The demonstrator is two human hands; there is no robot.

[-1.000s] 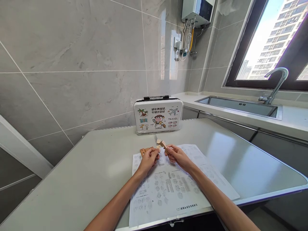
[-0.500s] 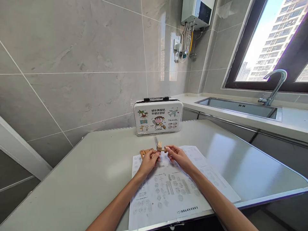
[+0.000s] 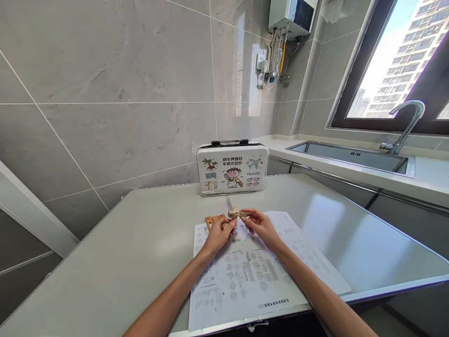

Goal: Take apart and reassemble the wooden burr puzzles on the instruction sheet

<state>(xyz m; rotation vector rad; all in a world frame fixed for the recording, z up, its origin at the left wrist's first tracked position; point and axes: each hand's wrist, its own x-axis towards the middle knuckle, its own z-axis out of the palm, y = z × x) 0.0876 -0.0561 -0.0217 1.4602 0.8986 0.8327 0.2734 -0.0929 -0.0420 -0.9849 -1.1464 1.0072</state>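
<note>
Above the printed sheet, both my hands meet at a small light wooden block piece point(image 3: 233, 213), which has notches and looks made of more than one part. My left hand point(image 3: 218, 236) pinches it from below between thumb and fingers. From the right, my right hand point(image 3: 262, 229) grips its end with the fingertips; whether this end is a separate part I cannot tell. A flat, darker wooden piece point(image 3: 212, 220) with slots lies just behind my left hand, at the sheet's top edge. Beneath both forearms spreads the printed paper sheet point(image 3: 245, 292), covered with small drawings.
A white cartoon-printed case point(image 3: 233, 171) stands upright at the back of the light table point(image 3: 140, 243), against the tiled wall. A thin grey strip point(image 3: 229, 202) lies before it. To the right are a sink point(image 3: 347, 157) and a faucet point(image 3: 409, 124).
The small wooden block piece has turned from upright to roughly level, and its right end now looks thicker. Both hands keep nearly the same place; the view has shifted slightly.
</note>
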